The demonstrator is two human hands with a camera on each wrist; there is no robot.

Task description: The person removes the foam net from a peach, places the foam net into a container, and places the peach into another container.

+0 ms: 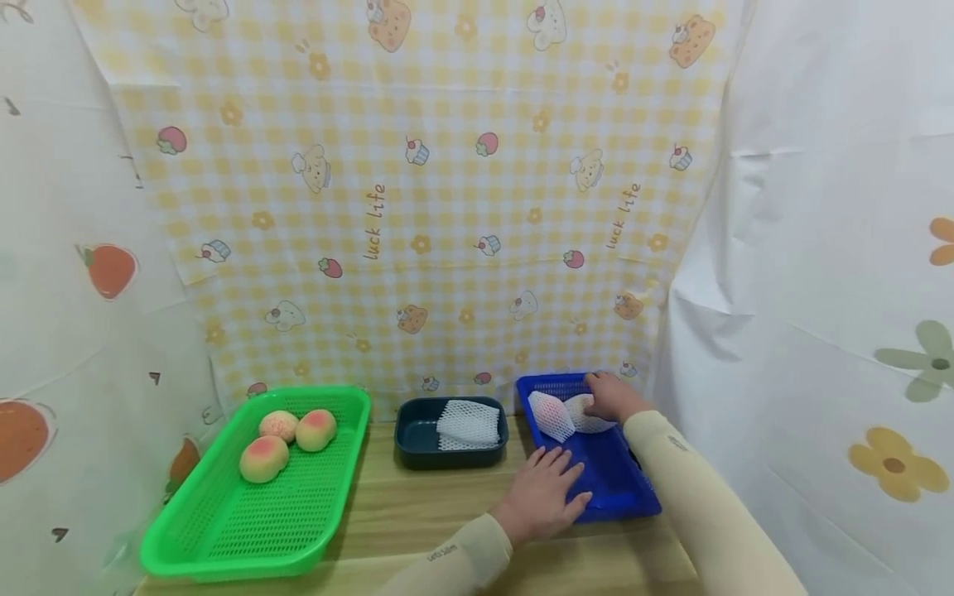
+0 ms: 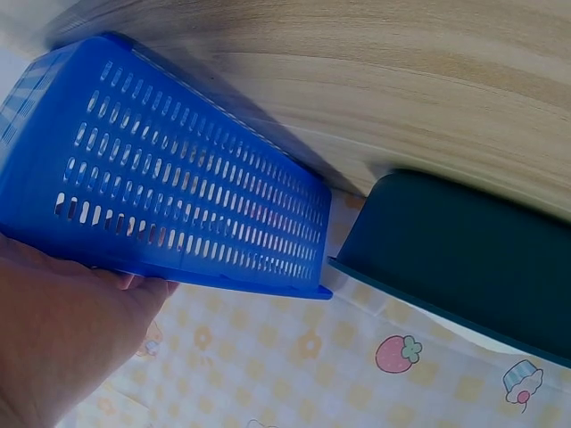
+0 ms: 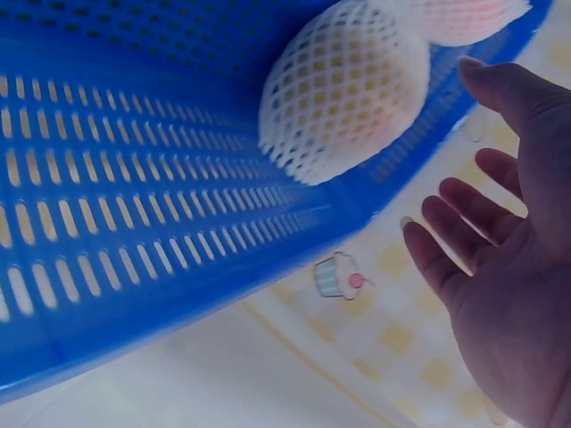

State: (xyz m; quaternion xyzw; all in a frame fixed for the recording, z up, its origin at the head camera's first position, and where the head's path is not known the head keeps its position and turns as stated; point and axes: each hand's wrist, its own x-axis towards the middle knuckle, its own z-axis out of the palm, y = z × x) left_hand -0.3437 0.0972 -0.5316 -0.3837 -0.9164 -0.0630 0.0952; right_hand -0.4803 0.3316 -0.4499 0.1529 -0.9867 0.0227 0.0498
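Note:
Two peaches in white foam nets lie at the far end of a blue basket [image 1: 607, 476]: one netted peach [image 1: 551, 416] at the left, the other netted peach [image 3: 348, 98] at the right. My right hand [image 1: 614, 399] is over the far right of the basket, close to the right peach. In the right wrist view, that hand [image 3: 522, 205] has loosely bent fingers and an empty palm. My left hand [image 1: 540, 495] lies with fingers spread at the basket's near left rim. The left wrist view shows this hand [image 2: 76, 325] against the rim, some fingertips hidden.
A dark green box [image 1: 417, 455] beside the blue basket holds white foam nets [image 1: 469, 426]. At the left stands a green basket [image 1: 167, 542] with three peaches [image 1: 264, 459]. Behind the wooden table [image 1: 417, 513] hangs a checked cloth [image 1: 447, 190].

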